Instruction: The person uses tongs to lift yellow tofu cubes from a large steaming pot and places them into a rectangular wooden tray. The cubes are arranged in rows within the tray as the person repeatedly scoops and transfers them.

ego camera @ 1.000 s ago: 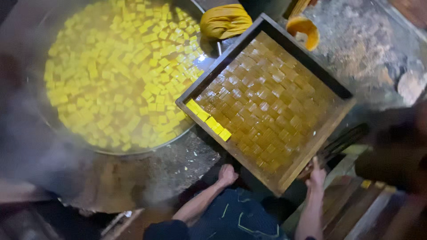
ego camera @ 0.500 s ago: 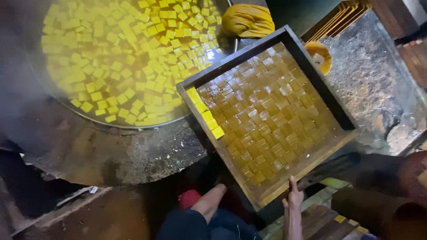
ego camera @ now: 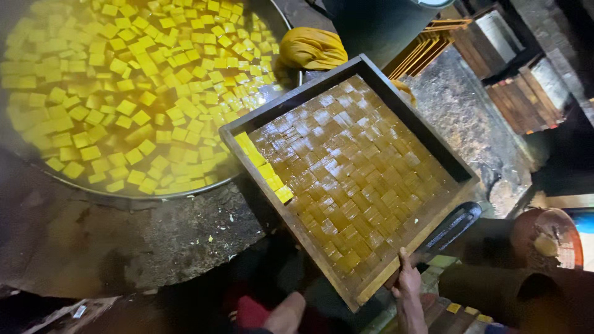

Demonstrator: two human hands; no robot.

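Item: wooden tray (ego camera: 458, 170), square, dark-framed, which we hold tilted with its far corner over the rim of the wide pan (ego camera: 124, 193). Contents: a wet woven mat lining (ego camera: 359, 167), amber, nearly bare; a short row of yellow cubes (ego camera: 263, 167) lies against the tray's lower-left wall, beside the pan. Pan: shallow metal, filled with yellow liquid and many floating cubes of the same kind. Our right hand (ego camera: 408, 291) grips the tray's near edge, fingers wrapped around the wood; our left hand (ego camera: 284, 312) shows only in part at the bottom of the view, and we cannot tell whether its fingers are spread or closed, nor whether it touches the tray. Step, as we judge it: emptying the tray into the pan, almost finished. The next move would call for a steeper tilt or a nudge along the wall to free the last row without losing the mat. Nearby: a yellow cloth bundle (ego camera: 312, 46) at the pan's rim, stacked wooden frames (ego camera: 427, 46), a rough stone worktop (ego camera: 470, 111).
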